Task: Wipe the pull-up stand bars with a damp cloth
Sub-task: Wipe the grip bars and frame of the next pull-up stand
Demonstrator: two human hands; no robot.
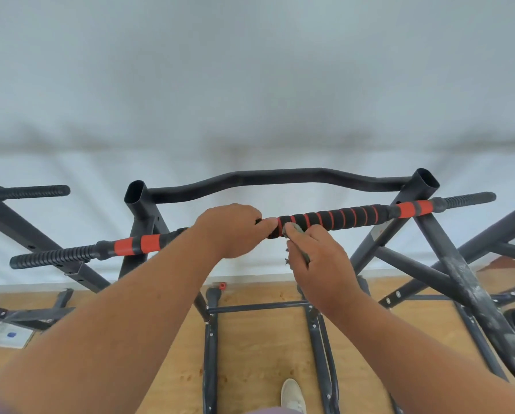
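Wiping the padded bar (334, 218), mid-span.
Left hand (235, 227) clenched round bar; right hand (316, 255) pinching cloth (295, 234) against foam. Risk: thin pinch slipping, cloth dropping to floor (259, 348).

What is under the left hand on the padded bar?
The left hand grips the striped padded bar; the section beneath it is covered. The right hand holds a grey cloth beside it.

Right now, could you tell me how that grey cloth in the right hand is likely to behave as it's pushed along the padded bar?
The grey cloth is probably floppy: it bunches in the right hand and a frayed edge hangs loose. It looks light, pinched easily between fingers. On the ribbed foam grip it would likely drag rather than slide.
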